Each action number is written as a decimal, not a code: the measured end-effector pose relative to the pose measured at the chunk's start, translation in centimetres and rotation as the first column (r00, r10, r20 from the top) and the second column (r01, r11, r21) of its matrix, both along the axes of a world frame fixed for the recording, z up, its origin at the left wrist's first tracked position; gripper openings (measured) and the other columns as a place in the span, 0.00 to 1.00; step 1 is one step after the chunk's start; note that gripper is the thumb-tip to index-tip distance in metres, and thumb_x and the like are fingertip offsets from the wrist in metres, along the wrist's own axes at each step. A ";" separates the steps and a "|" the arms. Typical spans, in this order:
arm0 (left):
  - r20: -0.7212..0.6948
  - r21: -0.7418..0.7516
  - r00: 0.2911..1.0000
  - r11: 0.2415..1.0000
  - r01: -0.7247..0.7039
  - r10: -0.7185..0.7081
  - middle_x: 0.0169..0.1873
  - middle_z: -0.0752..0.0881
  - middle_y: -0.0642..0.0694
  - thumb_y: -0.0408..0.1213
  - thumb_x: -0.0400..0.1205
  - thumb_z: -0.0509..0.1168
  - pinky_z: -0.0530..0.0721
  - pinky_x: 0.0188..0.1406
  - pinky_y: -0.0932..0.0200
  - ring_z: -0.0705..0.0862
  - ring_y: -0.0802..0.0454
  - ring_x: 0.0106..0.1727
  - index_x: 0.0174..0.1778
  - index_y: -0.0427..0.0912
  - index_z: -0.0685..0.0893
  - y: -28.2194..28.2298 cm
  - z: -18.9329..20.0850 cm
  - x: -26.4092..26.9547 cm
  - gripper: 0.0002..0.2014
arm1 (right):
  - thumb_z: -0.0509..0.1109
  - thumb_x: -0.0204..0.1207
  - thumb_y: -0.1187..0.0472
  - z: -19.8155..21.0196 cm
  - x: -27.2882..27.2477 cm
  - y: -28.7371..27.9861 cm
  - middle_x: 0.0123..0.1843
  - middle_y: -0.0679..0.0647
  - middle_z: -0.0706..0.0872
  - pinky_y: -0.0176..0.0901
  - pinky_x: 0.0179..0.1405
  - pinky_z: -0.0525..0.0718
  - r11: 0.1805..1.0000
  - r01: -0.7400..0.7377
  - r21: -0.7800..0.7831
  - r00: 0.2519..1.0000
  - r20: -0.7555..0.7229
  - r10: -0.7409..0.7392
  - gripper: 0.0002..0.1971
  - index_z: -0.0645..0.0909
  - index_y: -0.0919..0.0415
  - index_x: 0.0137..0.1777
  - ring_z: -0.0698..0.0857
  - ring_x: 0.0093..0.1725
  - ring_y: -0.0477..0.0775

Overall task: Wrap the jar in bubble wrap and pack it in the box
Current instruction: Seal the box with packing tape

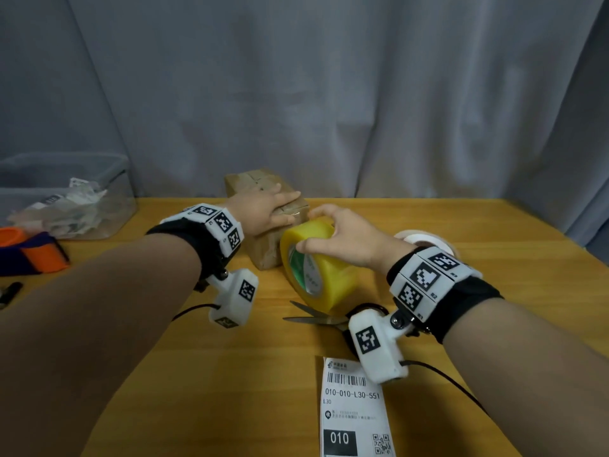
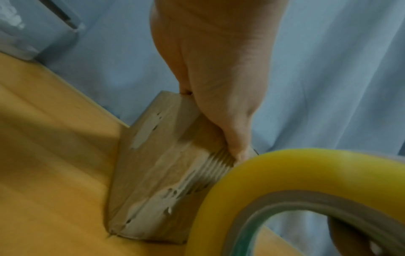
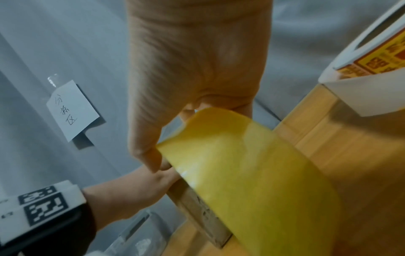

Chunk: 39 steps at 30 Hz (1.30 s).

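Note:
A closed brown cardboard box [image 1: 263, 249] stands at the middle of the wooden table, with clear tape over its seams [image 2: 153, 181]. My left hand [image 1: 280, 206] lies flat on its top, fingers straight, pressing down. My right hand [image 1: 324, 230] grips a big yellow tape roll [image 1: 316, 268] from above, right against the box's near right corner. In the right wrist view the thumb and fingers [image 3: 149, 155] curl round the yellow roll [image 3: 252, 173] beside the box [image 3: 197, 207]. No jar or bubble wrap shows in any view.
Scissors [image 1: 316, 316] lie open just under the roll. A shipping label [image 1: 354, 410] lies near the front edge. A white tape roll [image 1: 425, 240] sits at the right. A clear plastic bin [image 1: 66, 199] and an orange-purple band [image 1: 33, 252] are at the left. A grey curtain hangs behind.

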<state>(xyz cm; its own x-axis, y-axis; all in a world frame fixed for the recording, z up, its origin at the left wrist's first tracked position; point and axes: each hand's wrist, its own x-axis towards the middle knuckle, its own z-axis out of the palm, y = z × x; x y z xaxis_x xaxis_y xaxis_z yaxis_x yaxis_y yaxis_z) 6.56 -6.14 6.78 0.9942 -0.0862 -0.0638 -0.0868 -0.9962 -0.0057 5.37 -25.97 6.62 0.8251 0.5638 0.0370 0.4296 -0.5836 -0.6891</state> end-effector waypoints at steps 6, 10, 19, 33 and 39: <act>-0.043 0.014 0.999 1.000 0.010 -0.009 0.84 0.49 0.43 0.60 0.84 0.47 0.47 0.80 0.36 0.48 0.37 0.83 0.81 0.65 0.48 0.7 0.1 0.3 0.29 | 0.70 0.72 0.38 -0.4 0.6 0.8 0.65 0.48 0.80 0.38 0.59 0.76 1.000 -0.021 -0.016 1.000 -0.016 0.020 0.32 0.74 0.54 0.72 0.78 0.64 0.47; 0.034 -0.077 0.987 0.985 -0.152 0.155 0.78 0.57 0.35 0.63 0.83 0.41 0.59 0.75 0.35 0.55 0.32 0.77 0.80 0.66 0.53 0.4 0.0 -1.2 0.28 | 0.61 0.79 0.39 -0.7 0.6 0.8 0.65 0.48 0.82 0.41 0.63 0.75 0.994 -0.009 0.108 0.999 -0.049 0.015 0.25 0.79 0.54 0.67 0.78 0.66 0.48; 0.058 -0.499 0.939 0.824 -0.268 0.340 0.72 0.77 0.41 0.52 0.80 0.64 0.71 0.70 0.55 0.74 0.43 0.73 0.74 0.41 0.74 -0.1 0.6 -1.7 0.29 | 0.66 0.80 0.49 -1.2 0.7 1.6 0.55 0.53 0.85 0.50 0.62 0.79 0.959 0.120 0.256 0.983 -0.163 -0.080 0.14 0.82 0.58 0.56 0.82 0.59 0.55; -0.286 -0.671 0.943 0.668 -0.322 0.167 0.63 0.79 0.42 0.74 0.70 0.57 0.86 0.39 0.54 0.83 0.48 0.50 0.77 0.51 0.60 -5.8 2.2 -4.3 0.44 | 0.57 0.85 0.52 0.1 2.8 -0.1 0.31 0.59 0.84 0.49 0.33 0.81 0.987 0.160 -0.012 0.981 0.114 -0.157 0.18 0.81 0.61 0.40 0.85 0.33 0.61; -0.142 -0.586 0.977 0.781 -0.215 0.162 0.56 0.79 0.46 0.46 0.75 0.72 0.80 0.38 0.63 0.79 0.52 0.48 0.72 0.44 0.66 -6.2 1.8 -5.8 0.32 | 0.58 0.84 0.48 -0.9 6.1 -0.7 0.75 0.54 0.75 0.52 0.76 0.65 0.950 0.016 -0.313 0.894 0.429 0.126 0.19 0.77 0.50 0.72 0.70 0.76 0.58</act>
<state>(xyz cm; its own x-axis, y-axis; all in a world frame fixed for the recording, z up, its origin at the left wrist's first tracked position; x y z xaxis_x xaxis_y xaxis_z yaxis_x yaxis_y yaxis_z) 0.80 -12.39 8.60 0.9884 0.0550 -0.1414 0.1289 -0.7959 0.5915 11.43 -26.69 5.74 0.7304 0.6503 0.2089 0.6830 -0.6974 -0.2172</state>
